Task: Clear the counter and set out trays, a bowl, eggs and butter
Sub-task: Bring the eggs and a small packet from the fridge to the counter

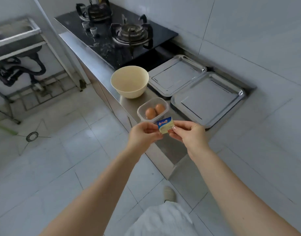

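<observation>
Bare forearms, white trousers (163, 220) and a pale slipper (169, 193) show below.

Bowl (129, 81) left of two trays (177, 74); eggs (154, 111) in tub (152, 109) before bowl; stove (115, 36) behind.

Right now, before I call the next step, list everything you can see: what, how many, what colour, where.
trays: two, shiny steel, side by side on the counter by the wall, second nearer
bowl: one, cream, on the counter left of the trays
clear tub: one, near the counter edge, in front of the bowl
eggs: two, brown, inside the tub
butter pack: one, blue and pale yellow, held above the counter edge
gas hob: one, black, two burners, far end of the counter
sink: one, steel, far left
left hand: pinches the pack's left side
right hand: pinches its right side
</observation>
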